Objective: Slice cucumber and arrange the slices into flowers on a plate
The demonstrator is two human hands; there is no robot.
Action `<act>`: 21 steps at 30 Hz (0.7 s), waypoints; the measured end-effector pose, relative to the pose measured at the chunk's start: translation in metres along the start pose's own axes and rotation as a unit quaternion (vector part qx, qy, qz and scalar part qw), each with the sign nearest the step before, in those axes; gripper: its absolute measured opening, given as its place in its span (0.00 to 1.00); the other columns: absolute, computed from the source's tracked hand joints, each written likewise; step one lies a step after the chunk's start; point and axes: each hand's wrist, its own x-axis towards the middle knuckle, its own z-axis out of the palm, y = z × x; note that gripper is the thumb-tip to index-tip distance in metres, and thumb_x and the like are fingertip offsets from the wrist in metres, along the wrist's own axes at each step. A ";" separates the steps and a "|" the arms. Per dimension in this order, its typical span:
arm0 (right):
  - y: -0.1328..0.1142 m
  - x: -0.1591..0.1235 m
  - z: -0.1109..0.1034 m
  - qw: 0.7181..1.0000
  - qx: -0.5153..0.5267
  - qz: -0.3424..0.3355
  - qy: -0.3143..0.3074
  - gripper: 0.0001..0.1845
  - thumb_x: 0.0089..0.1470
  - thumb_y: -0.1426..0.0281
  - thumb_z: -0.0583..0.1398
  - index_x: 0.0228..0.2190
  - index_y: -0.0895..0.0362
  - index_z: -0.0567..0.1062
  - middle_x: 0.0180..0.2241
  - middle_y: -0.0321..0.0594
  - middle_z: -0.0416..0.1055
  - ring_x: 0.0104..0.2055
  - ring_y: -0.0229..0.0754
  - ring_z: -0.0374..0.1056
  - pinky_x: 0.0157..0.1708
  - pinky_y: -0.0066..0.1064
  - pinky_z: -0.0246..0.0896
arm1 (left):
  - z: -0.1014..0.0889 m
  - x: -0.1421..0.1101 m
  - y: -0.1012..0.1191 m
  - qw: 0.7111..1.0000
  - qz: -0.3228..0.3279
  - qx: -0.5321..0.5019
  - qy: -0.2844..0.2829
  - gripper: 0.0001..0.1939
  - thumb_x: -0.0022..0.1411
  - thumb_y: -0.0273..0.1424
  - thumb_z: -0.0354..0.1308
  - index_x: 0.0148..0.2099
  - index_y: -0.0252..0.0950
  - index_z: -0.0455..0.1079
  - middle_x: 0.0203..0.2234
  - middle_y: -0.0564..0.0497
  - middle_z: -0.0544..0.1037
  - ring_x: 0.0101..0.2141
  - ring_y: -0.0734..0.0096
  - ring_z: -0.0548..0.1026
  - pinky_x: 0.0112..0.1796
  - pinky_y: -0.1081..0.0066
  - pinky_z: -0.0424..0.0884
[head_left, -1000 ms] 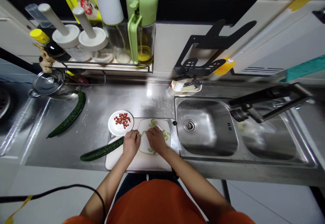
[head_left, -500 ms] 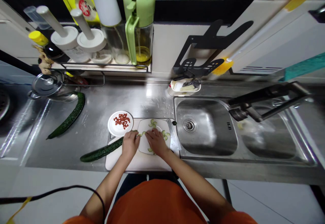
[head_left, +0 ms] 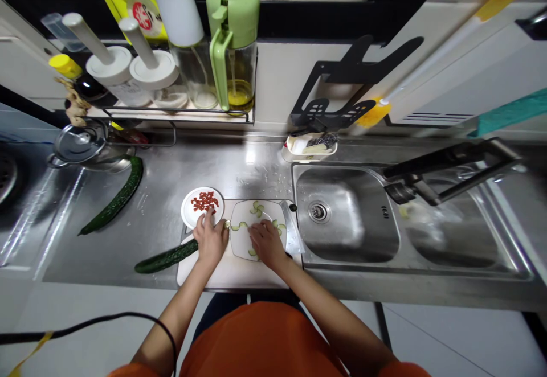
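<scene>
My left hand (head_left: 211, 241) has its fingers apart, with the fingertips over the near rim of a round white plate (head_left: 185, 213) holding small red pieces (head_left: 205, 200). Beneath this hand lies a dark green cucumber (head_left: 166, 258); its pale cut end (head_left: 227, 224) shows by my thumb. My right hand (head_left: 268, 244) rests loosely bent, apparently empty, over a squarish white plate (head_left: 239, 246). Thin cucumber slices (head_left: 257, 209) are arranged in curved groups around that plate, some partly hidden by my right hand. Both plates and the cut cucumber are on or against a white cutting board (head_left: 200, 274).
A knife (head_left: 294, 232) lies right of the squarish plate, beside the double sink (head_left: 348, 195) and its black faucet (head_left: 444, 166). Another cucumber (head_left: 117, 200) lies left, near a lidded pot (head_left: 81, 143). Seasoning jars (head_left: 156, 75) and a green-topped oil bottle (head_left: 235, 41) stand on the rack behind.
My left hand has moved left and away, off the squarish plate's edge to the round plate, its fingers spreading. My right hand has shifted slightly right and nearer, uncovering slices on the plate's left.
</scene>
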 end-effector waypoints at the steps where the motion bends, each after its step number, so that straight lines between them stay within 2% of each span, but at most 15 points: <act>1: 0.000 0.000 -0.001 1.000 0.000 0.002 0.000 0.12 0.58 0.73 0.53 0.43 0.57 0.73 0.42 0.45 0.70 0.49 0.49 0.55 0.43 0.40 0.52 | 0.001 0.000 0.000 1.000 0.000 0.006 -0.003 0.12 0.56 0.30 0.57 0.43 0.41 0.75 0.60 0.42 0.56 0.58 0.42 0.51 0.50 0.44 0.54; 6: -0.002 -0.002 -0.002 1.000 0.005 0.004 -0.001 0.12 0.59 0.73 0.53 0.41 0.56 0.73 0.41 0.44 0.70 0.48 0.48 0.55 0.42 0.39 0.53 | 0.005 0.002 0.002 1.000 -0.009 0.020 -0.010 0.13 0.55 0.30 0.58 0.44 0.40 0.74 0.61 0.41 0.55 0.59 0.42 0.50 0.51 0.44 0.55; 15: -0.006 -0.002 -0.006 0.999 0.017 -0.014 0.027 0.10 0.57 0.75 0.53 0.38 0.58 0.73 0.38 0.44 0.71 0.47 0.48 0.56 0.42 0.39 0.54 | 0.000 0.008 0.008 0.998 -0.036 0.025 -0.039 0.07 0.55 0.30 0.57 0.37 0.37 0.74 0.60 0.42 0.56 0.59 0.44 0.50 0.52 0.47 0.54; 21: -0.006 -0.002 -0.006 0.999 0.025 -0.020 0.038 0.10 0.57 0.75 0.53 0.38 0.57 0.73 0.36 0.44 0.70 0.45 0.48 0.57 0.41 0.40 0.55 | 0.002 0.005 0.005 0.999 -0.031 0.023 -0.026 0.07 0.57 0.31 0.56 0.36 0.39 0.75 0.59 0.44 0.59 0.59 0.47 0.50 0.52 0.49 0.54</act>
